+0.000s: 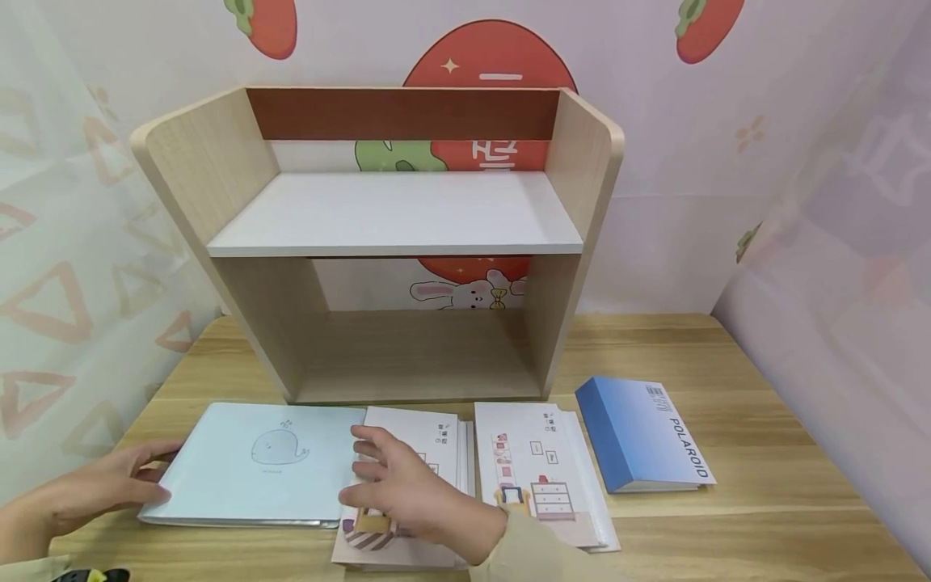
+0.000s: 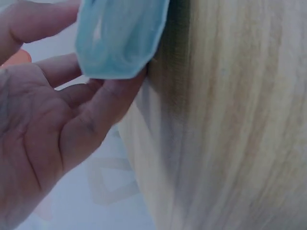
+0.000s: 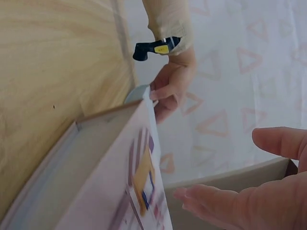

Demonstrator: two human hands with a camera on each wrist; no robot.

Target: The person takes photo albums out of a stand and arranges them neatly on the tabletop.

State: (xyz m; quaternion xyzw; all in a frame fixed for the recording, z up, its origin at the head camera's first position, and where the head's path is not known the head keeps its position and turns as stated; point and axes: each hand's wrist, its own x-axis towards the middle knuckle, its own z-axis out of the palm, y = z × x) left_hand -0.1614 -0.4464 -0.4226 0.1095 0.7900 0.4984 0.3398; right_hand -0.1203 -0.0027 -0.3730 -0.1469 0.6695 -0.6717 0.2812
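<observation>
A light blue photo album with a whale drawing lies flat at the left of the table. My left hand holds its left edge between thumb and fingers; the left wrist view shows the album's rounded blue end there. My right hand is by the album's right edge, over a white album with cartoon furniture on its cover. In the right wrist view the right hand's fingers and thumb are spread apart with nothing between them. Part of the white album's cover is hidden by that hand.
A second white album lies to the right, and beyond it a blue POLAROID album. Behind them stands a two-level wooden shelf on the wooden table. Printed cloth hangs at the back and sides.
</observation>
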